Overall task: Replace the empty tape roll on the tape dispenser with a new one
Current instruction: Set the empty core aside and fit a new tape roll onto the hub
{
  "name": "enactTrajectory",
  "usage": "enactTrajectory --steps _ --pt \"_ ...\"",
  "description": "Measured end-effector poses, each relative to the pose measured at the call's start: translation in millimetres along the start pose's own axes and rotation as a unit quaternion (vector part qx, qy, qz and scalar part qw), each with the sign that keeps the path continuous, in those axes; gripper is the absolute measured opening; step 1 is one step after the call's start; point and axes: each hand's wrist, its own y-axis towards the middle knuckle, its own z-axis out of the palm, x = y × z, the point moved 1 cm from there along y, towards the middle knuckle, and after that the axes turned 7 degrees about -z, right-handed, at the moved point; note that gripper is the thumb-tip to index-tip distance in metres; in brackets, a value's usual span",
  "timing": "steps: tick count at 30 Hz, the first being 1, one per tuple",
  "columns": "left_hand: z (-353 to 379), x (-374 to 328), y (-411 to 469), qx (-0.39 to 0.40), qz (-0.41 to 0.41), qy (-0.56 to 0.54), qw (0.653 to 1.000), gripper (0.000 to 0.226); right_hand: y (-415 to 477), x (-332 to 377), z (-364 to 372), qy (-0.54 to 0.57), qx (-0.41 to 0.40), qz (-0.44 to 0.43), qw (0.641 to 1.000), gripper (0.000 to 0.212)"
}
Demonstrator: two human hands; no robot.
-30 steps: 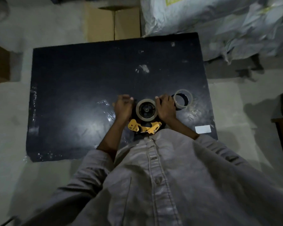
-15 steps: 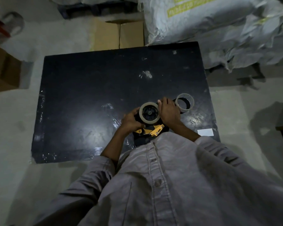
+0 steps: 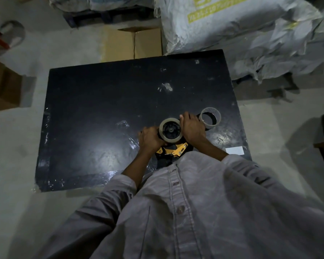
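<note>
— Where's the new tape roll now?

— On the black hub of the tape dispenser, at the counter's near edge. The yellow frame shows at 6 o'clock of the roll. The empty core lies apart at 2 o'clock, flat on the counter.

— What changed in the last second?

— The left hand was level with the roll at 9 o'clock, mirroring the other. It has dropped to 8 o'clock, fingers curled in tight, gripping what looks like the dispenser's frame just under the roll. The right hand has stayed at 3 o'clock, fingers close together and wrapped over the roll's rim; their tips are hidden.

— Meaning?

— Likely the roll is seated, and one hand now steadies the tool. Threading the tape end through the front looks like the remaining step.
</note>
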Motion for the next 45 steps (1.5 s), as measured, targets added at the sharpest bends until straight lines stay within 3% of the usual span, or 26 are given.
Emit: enactTrajectory --steps 3,6,13,17,21,29,32,36,42,45 --pt "-1.7 -3.5 -3.4 -0.01 0.004 0.008 1.0 0.048 2.5 1.6 -0.5 0.003 -0.003 0.002 1.0 0.035" --pt "-2.4 -4.2 -5.5 -0.014 0.003 0.007 1.0 0.049 6.0 1.5 3.4 0.021 0.017 0.011 1.0 0.037" --pt "-6.4 -8.5 -8.1 0.001 -0.005 -0.005 1.0 0.031 7.4 -3.2 7.7 0.078 0.041 0.039 0.995 0.061" --pt "3.1 -5.9 -4.5 0.006 -0.003 -0.008 1.0 0.053 8.0 -1.5 4.8 0.094 0.058 0.048 0.993 0.059" --pt "10.3 -2.5 -1.0 0.007 0.001 -0.002 1.0 0.057 10.8 5.2 -4.5 0.12 0.088 0.066 0.987 0.056" --pt "0.0 -7.3 -10.8 0.022 -0.013 -0.011 1.0 0.021 7.8 6.2 -16.7 0.227 0.159 0.103 0.955 0.071" --pt "-1.2 -5.0 -9.5 0.057 -0.03 -0.038 0.997 0.021 3.6 -1.0 -24.7 0.3 0.179 0.134 0.927 0.066" --pt "2.6 2.5 1.2 0.089 -0.067 -0.102 0.988 0.04 -5.0 -11.2 -40.6 0.411 0.199 0.251 0.854 0.059" --pt "-2.1 -2.4 6.8 0.085 -0.068 -0.164 0.98 0.03 -25.5 -13.6 -67.7 0.533 0.2 0.337 0.75 0.039" --pt "4.2 0.5 12.5 0.078 -0.055 -0.133 0.986 0.032 -41.4 -5.5 -76.9 0.54 0.224 0.353 0.731 0.037"
